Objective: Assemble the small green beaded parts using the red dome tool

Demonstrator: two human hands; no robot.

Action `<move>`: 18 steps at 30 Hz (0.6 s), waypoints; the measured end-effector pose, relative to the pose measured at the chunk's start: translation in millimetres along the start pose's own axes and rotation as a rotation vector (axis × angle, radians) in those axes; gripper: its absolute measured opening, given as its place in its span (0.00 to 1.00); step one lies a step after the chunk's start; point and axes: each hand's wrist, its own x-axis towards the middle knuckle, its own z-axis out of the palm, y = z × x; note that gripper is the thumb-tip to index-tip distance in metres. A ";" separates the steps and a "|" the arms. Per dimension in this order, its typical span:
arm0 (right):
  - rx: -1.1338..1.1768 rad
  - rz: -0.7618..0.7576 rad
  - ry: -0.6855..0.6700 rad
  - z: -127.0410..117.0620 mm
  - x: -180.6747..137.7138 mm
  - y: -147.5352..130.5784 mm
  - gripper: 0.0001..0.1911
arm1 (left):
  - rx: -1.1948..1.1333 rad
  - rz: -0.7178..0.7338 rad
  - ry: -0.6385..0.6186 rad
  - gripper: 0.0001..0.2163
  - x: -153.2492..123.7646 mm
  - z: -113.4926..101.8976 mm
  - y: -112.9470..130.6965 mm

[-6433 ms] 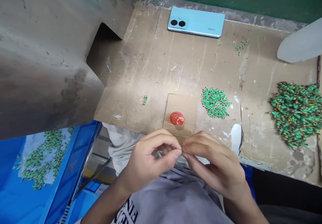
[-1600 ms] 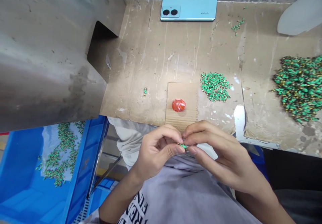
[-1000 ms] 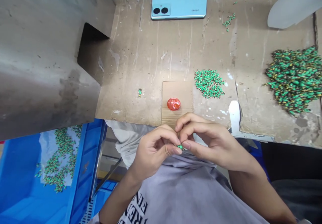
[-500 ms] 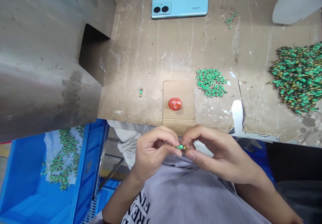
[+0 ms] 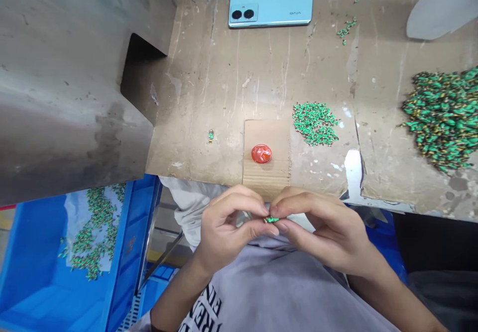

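Note:
My left hand (image 5: 233, 222) and my right hand (image 5: 321, 227) meet fingertip to fingertip just in front of the table edge. Pinched between both thumbs and forefingers is a tiny green painted figure (image 5: 272, 219) with dark and yellowish bits; its exact kind is too small to make out. Beyond the hands, a small red oval dish (image 5: 261, 154) with a glossy surface rests on a cardboard piece (image 5: 267, 130). To its right lies a flat cluster of small green pieces (image 5: 315, 124). One more green-and-yellow figure (image 5: 211, 136) stands alone on the left.
A large heap of green, yellow and dark figures (image 5: 444, 118) covers the right side. A light-blue phone (image 5: 272, 6) lies at the back, near several scattered green bits (image 5: 346, 27). Metal housing (image 5: 67, 83) borders the left, above a blue bin (image 5: 41, 242) holding more pieces.
The small green figure has turned between my fingertips, so more green and less yellow shows. Both hands stay almost in place; the whole view has shifted slightly.

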 end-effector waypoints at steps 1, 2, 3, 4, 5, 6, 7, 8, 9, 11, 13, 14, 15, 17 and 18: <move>-0.006 -0.029 0.006 0.2 0.5 0.7 0.11 | 0.039 0.021 -0.009 0.10 -0.1 -0.5 1.2; -0.012 -0.052 0.010 0.2 1.1 1.2 0.12 | 0.069 0.043 -0.017 0.09 -0.3 -1.2 2.2; -0.019 -0.068 0.008 0.3 1.7 1.6 0.13 | 0.092 0.062 -0.025 0.08 -0.4 -1.9 3.0; -0.027 -0.080 0.007 0.2 2.2 2.0 0.13 | 0.112 0.079 -0.035 0.08 -0.5 -2.6 3.6; -0.037 -0.091 0.007 0.1 2.6 2.4 0.14 | 0.128 0.094 -0.045 0.07 -0.6 -3.3 4.1; -0.048 -0.104 0.011 0.1 2.9 2.8 0.15 | 0.141 0.107 -0.055 0.07 -0.8 -4.1 4.7; -0.062 -0.116 0.018 0.0 2.9 3.3 0.15 | 0.155 0.118 -0.064 0.07 -1.0 -4.8 5.2; -0.077 -0.127 0.024 -0.1 2.9 3.7 0.16 | 0.171 0.123 -0.072 0.07 -1.3 -5.4 5.8; -0.092 -0.136 0.028 -0.1 2.7 4.1 0.16 | 0.188 0.125 -0.079 0.08 -1.6 -5.9 6.5; -0.120 -0.147 0.022 -0.2 2.0 4.5 0.18 | 0.214 0.119 -0.091 0.09 -2.6 -6.3 7.9; -0.151 -0.156 0.007 0.0 1.2 4.5 0.19 | 0.227 0.106 -0.094 0.09 -3.8 -5.6 9.1; -0.166 -0.164 0.002 0.1 0.8 4.6 0.19 | 0.228 0.098 -0.089 0.09 -4.4 -4.9 9.6; -0.182 -0.172 -0.003 0.2 0.4 4.7 0.19 | 0.228 0.089 -0.085 0.10 -5.0 -4.0 10.1; -0.213 -0.184 -0.011 0.4 -0.4 5.4 0.19 | 0.225 0.062 -0.071 0.10 -5.9 -1.9 10.8; -0.228 -0.185 -0.012 0.5 -0.8 5.9 0.19 | 0.222 0.047 -0.065 0.10 -6.0 -0.8 11.2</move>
